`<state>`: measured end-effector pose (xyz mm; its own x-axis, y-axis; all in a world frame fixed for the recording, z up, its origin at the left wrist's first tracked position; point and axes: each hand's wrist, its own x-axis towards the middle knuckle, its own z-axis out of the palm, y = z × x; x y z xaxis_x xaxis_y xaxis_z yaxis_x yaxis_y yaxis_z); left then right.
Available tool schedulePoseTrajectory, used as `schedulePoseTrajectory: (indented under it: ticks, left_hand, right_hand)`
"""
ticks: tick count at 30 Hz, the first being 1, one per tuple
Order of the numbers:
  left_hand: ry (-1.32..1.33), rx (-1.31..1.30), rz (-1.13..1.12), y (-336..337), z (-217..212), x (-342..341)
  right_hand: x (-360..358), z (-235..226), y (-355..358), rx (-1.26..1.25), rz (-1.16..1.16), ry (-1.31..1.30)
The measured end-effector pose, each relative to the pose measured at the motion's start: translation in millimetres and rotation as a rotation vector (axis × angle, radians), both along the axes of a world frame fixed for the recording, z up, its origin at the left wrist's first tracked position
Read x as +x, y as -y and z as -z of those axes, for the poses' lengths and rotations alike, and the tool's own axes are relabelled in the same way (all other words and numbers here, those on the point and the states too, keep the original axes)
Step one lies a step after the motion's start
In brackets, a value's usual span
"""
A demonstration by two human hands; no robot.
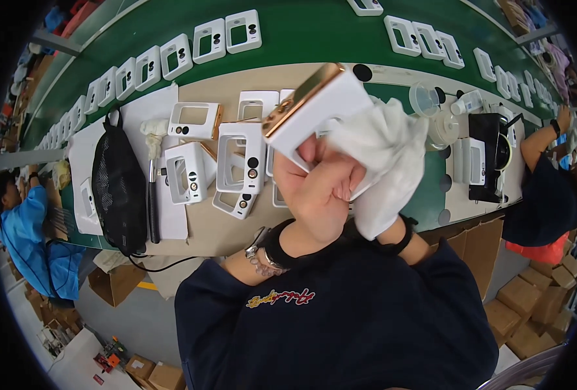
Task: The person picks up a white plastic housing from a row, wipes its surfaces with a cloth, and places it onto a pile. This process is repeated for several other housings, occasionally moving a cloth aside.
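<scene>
A white plastic housing [340, 103] with a shiny copper-gold edge is raised above the table, tilted, in front of me. My left hand [318, 195] is closed around its lower end. A white cloth [392, 153] covers my right hand, bunched up and pressed against the housing's right side. The cloth hides most of the right fingers, and the two hands are close together. Behind and left of them, several similar white housings [240, 156] with rectangular openings stand or lie on the beige table mat [204, 237].
A black mesh bag [120, 185] and a black-handled tool [152, 211] lie at the left. Rows of white housings [227, 36] line the green surface beyond. Clear containers [441, 129] and a black holder [493, 156] stand at the right. Other people [28, 214] sit on both sides.
</scene>
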<state>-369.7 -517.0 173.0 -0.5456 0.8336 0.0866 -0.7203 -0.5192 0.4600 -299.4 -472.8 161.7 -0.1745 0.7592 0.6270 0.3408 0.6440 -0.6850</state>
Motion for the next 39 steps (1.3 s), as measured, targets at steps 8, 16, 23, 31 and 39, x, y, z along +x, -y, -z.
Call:
schedulePoseTrajectory:
  ticks: [8, 16, 23, 31, 39]
  left_hand:
    - [-0.266, -0.486, 0.319, 6, -17, -18]
    - [0.075, 0.294, 0.536, 12, 32, -29]
    - [-0.139, -0.404, 0.022, 12, -10, -20]
    - [-0.051, -0.322, 0.437, 30, -29, -58]
    - [-0.041, 0.052, 0.625, 31, -37, -68]
  right_hand:
    - [18, -39, -23, -0.421, -0.3, -0.038]
    - [17, -16, 2, -0.98, -0.454, -0.536]
    - [-26, -18, 20, -0.156, -0.402, -0.388]
    - [1, -42, 0, 0.466, -0.686, 0.402]
    - [-18, -74, 10, 0.421, -0.631, 0.067]
